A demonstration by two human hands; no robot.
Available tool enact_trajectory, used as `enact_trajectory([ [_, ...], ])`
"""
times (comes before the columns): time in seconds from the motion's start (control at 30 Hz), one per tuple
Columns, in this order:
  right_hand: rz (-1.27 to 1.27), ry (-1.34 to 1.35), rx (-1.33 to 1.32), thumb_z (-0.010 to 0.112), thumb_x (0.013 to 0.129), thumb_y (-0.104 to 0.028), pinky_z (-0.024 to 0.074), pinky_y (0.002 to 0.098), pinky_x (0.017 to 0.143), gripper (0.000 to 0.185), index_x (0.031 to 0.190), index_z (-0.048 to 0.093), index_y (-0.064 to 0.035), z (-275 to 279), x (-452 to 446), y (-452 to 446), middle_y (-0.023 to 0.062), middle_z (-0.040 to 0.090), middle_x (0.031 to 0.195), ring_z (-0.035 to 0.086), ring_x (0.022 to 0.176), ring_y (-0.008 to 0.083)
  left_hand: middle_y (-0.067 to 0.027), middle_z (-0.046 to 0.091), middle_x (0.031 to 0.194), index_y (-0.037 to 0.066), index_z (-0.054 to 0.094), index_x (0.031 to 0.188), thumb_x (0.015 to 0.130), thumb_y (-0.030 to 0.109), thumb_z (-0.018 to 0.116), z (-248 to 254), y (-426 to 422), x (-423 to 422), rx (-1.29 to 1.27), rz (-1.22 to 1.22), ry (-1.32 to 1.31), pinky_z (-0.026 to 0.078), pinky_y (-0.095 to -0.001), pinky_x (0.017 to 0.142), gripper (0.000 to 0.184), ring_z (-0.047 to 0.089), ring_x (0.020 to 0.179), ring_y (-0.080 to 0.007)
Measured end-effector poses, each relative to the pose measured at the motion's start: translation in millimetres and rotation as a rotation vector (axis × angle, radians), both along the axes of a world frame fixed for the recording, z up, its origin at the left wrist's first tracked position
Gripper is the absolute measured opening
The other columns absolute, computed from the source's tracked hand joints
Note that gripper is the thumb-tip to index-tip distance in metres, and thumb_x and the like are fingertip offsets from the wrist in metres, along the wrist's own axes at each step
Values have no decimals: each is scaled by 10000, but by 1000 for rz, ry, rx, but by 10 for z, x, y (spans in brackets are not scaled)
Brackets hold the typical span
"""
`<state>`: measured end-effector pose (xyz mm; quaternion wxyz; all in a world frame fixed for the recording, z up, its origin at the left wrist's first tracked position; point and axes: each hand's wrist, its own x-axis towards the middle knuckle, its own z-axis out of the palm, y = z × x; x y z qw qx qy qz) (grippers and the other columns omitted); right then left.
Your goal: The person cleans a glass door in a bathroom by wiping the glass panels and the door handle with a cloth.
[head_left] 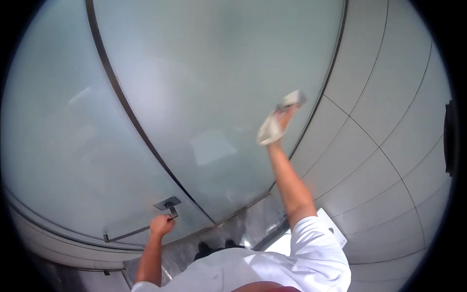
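My left hand is closed around the right end of a metal bar handle, low on a frosted glass door. Just above it, a small metal plate is fixed to the glass. Far out to the right, my right hand holds a whitish cloth at the frosted glass panel, near its right edge. Motion smears this hand and the cloth, so the separate fingers are hard to make out. Part of the cloth hangs by the wrist.
A dark vertical frame strip divides the door from the panel. Light wall tiles run along the right side. Below lie a shiny metal floor strip and dark shoes. A white box-like object stands beside my right arm.
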<state>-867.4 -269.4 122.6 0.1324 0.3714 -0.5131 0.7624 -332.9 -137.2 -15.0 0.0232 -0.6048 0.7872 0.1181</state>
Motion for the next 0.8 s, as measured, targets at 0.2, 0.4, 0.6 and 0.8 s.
enact_trajectory([
  [0.2,-36,897,-85,544,818,-247,119,615,1113,578,1378,484,-122,1415,1020,389,145,340,1505,246,1407,391,-126,683,812,156,690,837,755,359,583,173,29,-56,72,36,13,512,-477,688,244,649,790,-352],
  [0.4,-171,986,-123,353,990,-265,71,454,1186,497,1465,346,-116,3859,1028,378,88,266,1552,152,1454,281,-131,676,795,137,682,806,756,357,572,-41,10,-19,-3,20,51,508,-482,679,251,646,779,-354],
  [0.6,-271,811,-197,389,928,-211,48,492,1177,535,1451,371,-97,3450,1707,236,102,278,1545,175,1444,321,-154,665,783,122,671,844,769,381,562,72,41,15,20,-32,33,498,-496,674,292,640,762,-368],
  [0.8,-4,816,-97,575,754,-275,134,584,1118,623,1372,508,-240,1292,2352,613,47,384,1495,314,1383,331,-164,668,799,99,682,889,750,351,605,-30,26,8,-91,-69,261,501,-488,692,297,638,776,-372],
])
